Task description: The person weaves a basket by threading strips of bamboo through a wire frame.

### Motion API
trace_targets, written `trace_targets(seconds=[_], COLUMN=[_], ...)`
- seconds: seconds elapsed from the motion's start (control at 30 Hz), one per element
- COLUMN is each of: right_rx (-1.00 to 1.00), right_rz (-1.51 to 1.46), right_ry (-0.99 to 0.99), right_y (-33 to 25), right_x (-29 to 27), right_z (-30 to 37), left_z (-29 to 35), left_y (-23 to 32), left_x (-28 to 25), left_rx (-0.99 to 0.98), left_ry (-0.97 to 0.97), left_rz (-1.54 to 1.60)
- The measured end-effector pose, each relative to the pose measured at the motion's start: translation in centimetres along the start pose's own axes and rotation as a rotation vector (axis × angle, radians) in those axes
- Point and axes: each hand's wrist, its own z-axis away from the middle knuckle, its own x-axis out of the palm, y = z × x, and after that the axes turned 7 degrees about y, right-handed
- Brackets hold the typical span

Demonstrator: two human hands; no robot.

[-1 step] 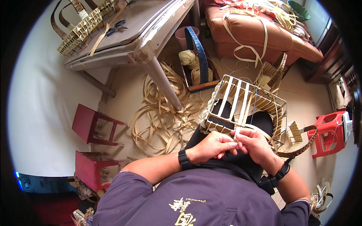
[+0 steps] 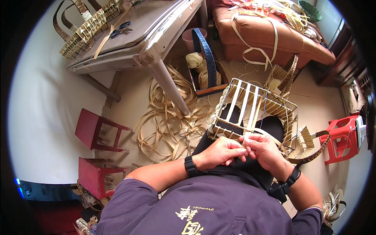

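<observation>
On my lap rests a rectangular basket frame [image 2: 242, 83], its thin rods wrapped in pale strip, with several flat pale strips running across its open side. One pale flat strip [image 2: 247, 134] comes down from the frame's near edge into my fingers. My right hand [image 2: 266, 152] pinches this strip between thumb and forefinger. Close against it, my left hand [image 2: 223, 151] is closed in a pinch at the strip's lower end, thumb towards the right hand's fingertips. The strip's very end is hidden between the fingers. Another pale strip curves out beside the right hand.
Loose strips [image 2: 156, 113] lie heaped on the floor left of my knees, by a table leg [image 2: 168, 84]. Beyond stands a blue-handled basket [image 2: 212, 66] with balls of cord. Scissors [image 2: 120, 29] lie on the table. Red stools [image 2: 89, 129] stand left, a red plastic stool [image 2: 333, 145] right.
</observation>
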Motion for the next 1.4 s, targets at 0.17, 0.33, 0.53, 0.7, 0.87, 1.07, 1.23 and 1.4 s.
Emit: trace_targets(seconds=[0.17, 0.33, 0.53, 0.7, 0.87, 1.07, 1.23, 1.4], right_rx=[-0.009, -0.052, -0.074, -0.049, -0.267, -0.641, -0.555, 0.065], right_rz=[-0.156, -0.059, 0.004, 0.023, 0.353, 0.948, 0.843, 0.103], right_ry=[-0.048, -0.04, -0.076, -0.159, -0.496, -0.492, -0.544, -0.502], right_y=[1.1, 1.2, 2.2, 1.0, -2.0, -6.8, -5.8, -0.4], right_x=[0.4, 0.8, 0.3, 0.2, -2.0, -3.2, -4.7, -8.7], right_z=[-0.8, -0.4, -0.7, 0.1, 5.0, 13.3, 15.5, 11.3], left_z=[0.9, -1.2, -4.8, -5.3, -5.6, -4.7, -4.8, -5.7], left_y=[2.8, 4.3, 2.1, 1.5, 1.3, 1.1, 1.0, 0.8], left_x=[-1.8, -3.3, -2.2, -1.8, -1.4, -2.2, -1.6, -0.9], left_rx=[0.157, 1.085, 1.14, 1.179, 1.159, 1.155, 1.167, 1.183], left_ry=[0.153, 0.511, 0.342, 0.379, 0.398, 0.424, 0.426, 0.432], left_rz=[-0.409, -1.154, -1.257, -1.165, -1.129, -1.172, -1.213, -1.116])
